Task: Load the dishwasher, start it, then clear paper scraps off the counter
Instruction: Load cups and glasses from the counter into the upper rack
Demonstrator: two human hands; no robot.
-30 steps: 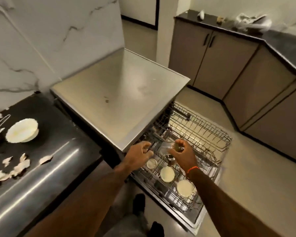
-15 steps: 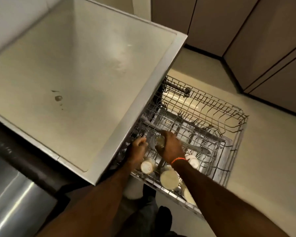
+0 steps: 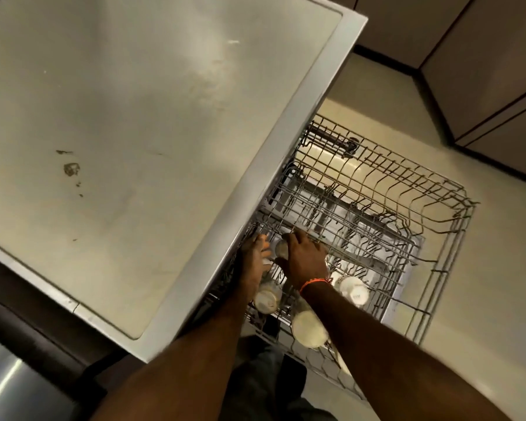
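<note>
A glass (image 3: 281, 248) sits in the pulled-out dishwasher rack (image 3: 450, 238), near its inner left corner; the right hand (image 3: 304, 258) curls round it; the left hand (image 3: 254, 256) rests beside, grip unclear; 3 cups (image 3: 354, 290) stand inverted nearby.

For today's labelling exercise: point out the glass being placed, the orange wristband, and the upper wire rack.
glass (image 3: 281, 248), head view, on its visible rim beside the right hand's fingers.
orange wristband (image 3: 315, 282), head view, on the band across the right wrist.
upper wire rack (image 3: 456, 238), head view, on its outer side wall.
</note>
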